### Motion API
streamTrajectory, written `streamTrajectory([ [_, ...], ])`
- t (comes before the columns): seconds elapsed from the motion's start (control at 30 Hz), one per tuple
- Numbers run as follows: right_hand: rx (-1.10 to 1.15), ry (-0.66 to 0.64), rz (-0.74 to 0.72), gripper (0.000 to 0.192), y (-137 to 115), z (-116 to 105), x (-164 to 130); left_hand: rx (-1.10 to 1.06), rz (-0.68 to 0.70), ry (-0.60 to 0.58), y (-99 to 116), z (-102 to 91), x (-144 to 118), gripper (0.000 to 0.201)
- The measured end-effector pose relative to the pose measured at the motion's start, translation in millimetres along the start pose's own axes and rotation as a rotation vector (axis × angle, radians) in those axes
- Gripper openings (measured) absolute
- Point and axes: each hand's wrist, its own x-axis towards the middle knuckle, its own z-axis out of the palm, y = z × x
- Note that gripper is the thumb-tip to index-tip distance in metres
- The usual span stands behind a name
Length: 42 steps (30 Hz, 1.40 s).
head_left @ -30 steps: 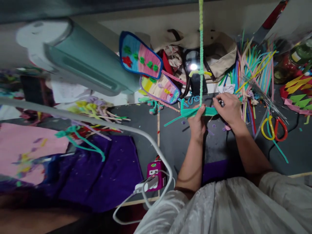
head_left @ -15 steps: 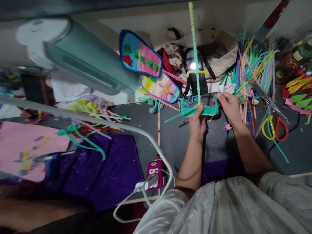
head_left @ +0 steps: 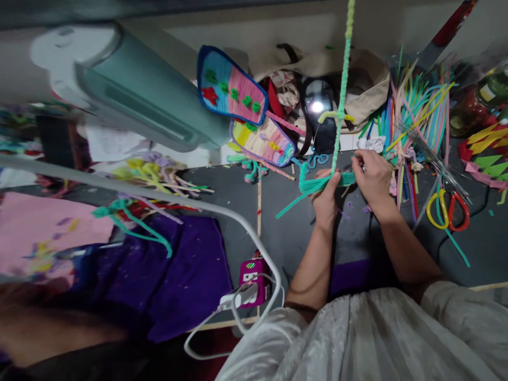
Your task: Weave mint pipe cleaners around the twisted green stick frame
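1. The left hand [head_left: 326,197] has its fingers [head_left: 332,176] clenched around a teal pipe-cleaner bundle [head_left: 317,184], held just above the dark counter [head_left: 286,222].
2. The right hand [head_left: 371,177] pinches the bundle's right end; its fingers are closed there, though what exactly they grip is too small to tell.
3. A long green-to-yellow pipe cleaner [head_left: 342,90] rises from the bundle, between the two hands, up past the top edge of the view.
4. Judging from this, the bundle is already gathered and partly bound at the middle; its loose left tails still splay apart, so the wrapping looks unfinished.
5. Near the right hand lies a spread of coloured pipe cleaners [head_left: 416,111], and farther right a pair of scissors [head_left: 446,209] with yellow and red handles.
6. Behind the hands sit a beige bag [head_left: 369,79], a small lit lamp [head_left: 316,107] and two striped woven panels [head_left: 230,87].
7. To the left, a purple cloth [head_left: 174,275], a pink sheet [head_left: 47,233] and a magenta charger [head_left: 251,275] with a white cable lie on the counter; scraps are scattered about.
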Motion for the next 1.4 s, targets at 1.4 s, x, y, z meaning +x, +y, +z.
streamTrajectory([
  [1.4, 0.471, -0.120, 0.281, 0.013, -3, -15, 12, -0.049, -0.099, 0.056, 9, -0.7, 5, 0.030],
])
